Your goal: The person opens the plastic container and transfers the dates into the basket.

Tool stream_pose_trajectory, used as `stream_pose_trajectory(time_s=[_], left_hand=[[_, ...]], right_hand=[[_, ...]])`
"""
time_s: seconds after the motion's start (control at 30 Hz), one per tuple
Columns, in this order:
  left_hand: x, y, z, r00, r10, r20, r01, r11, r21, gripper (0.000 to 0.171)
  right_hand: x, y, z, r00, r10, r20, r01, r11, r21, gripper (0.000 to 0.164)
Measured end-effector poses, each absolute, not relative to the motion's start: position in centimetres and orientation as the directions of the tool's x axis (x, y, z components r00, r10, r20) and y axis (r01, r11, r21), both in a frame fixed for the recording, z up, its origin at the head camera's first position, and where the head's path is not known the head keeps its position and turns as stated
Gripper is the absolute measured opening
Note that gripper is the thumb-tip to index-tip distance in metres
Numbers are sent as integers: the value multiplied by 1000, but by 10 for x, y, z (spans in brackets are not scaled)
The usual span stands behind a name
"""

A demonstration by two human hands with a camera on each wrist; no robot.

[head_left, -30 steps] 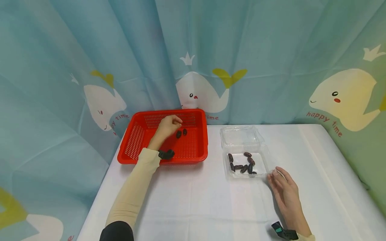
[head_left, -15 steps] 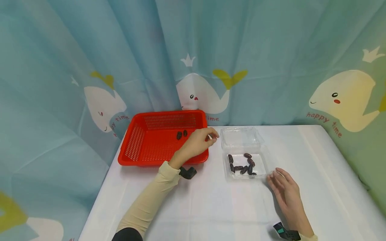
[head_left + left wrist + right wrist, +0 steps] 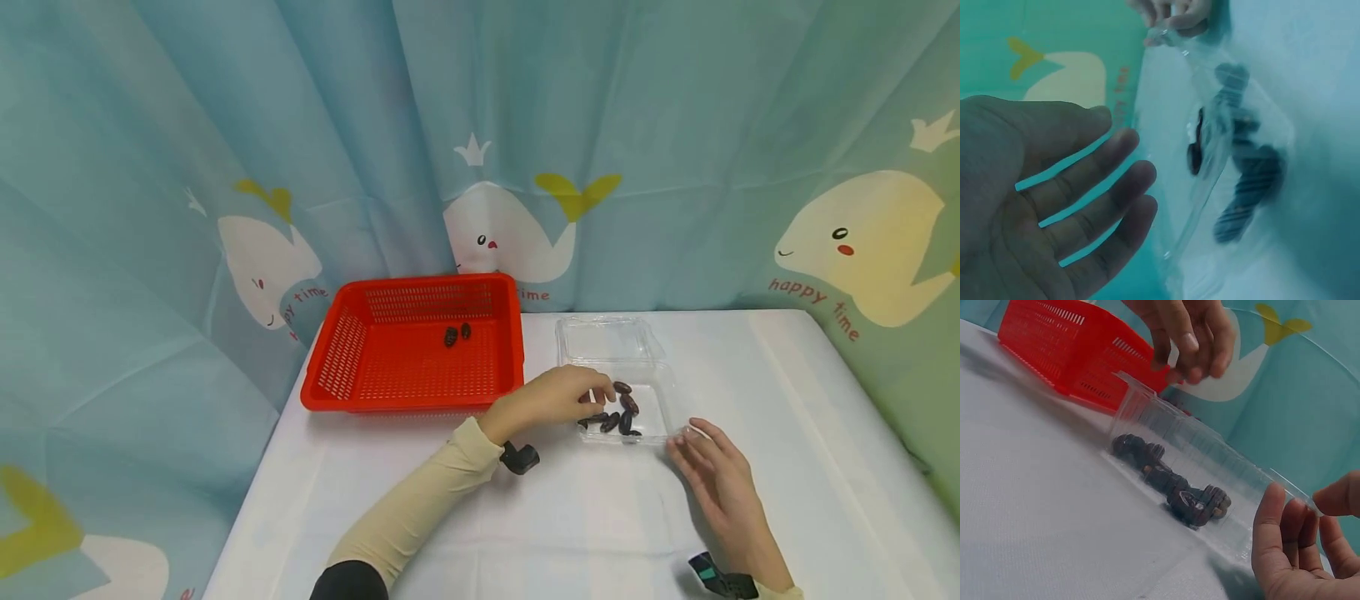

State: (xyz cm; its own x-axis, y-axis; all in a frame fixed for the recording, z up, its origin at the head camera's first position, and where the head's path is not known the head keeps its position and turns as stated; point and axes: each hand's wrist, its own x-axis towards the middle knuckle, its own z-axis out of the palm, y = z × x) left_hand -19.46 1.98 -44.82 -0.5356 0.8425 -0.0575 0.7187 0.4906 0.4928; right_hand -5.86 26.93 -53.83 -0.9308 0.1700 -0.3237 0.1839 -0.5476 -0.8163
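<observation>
– Our brown oval dates (image 3: 628, 406)?
– Mostly in the clear plastic box (image 3: 651, 410), right; right hand (image 3: 716, 479) pinches its near corner; left hand (image 3: 558, 396), we can't tell; placing, probably; next, steady the box.

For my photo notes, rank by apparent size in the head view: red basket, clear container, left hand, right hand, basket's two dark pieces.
1. Red basket
2. Clear container
3. Left hand and right hand: too alike to rank
4. Two dark pieces: smallest
</observation>
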Motion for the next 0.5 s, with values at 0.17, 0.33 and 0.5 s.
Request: stream_pose_trajectory(time_s=[0.17, 0.33, 0.5], left_hand=[[-192, 33, -458, -493, 866, -87, 764, 479, 433, 21], [-190, 44, -473, -464, 878, -118, 822, 477, 311, 18], [-188, 49, -482, -442, 887, -133, 856, 461, 231, 10]], right_hand=[[-61, 271, -537, -935, 159, -317, 181, -554, -813, 22], [-62, 271, -537, -928, 185, -324, 193, -505, -841, 23], [-62, 271, -538, -918, 203, -339, 212, -472, -856, 25]])
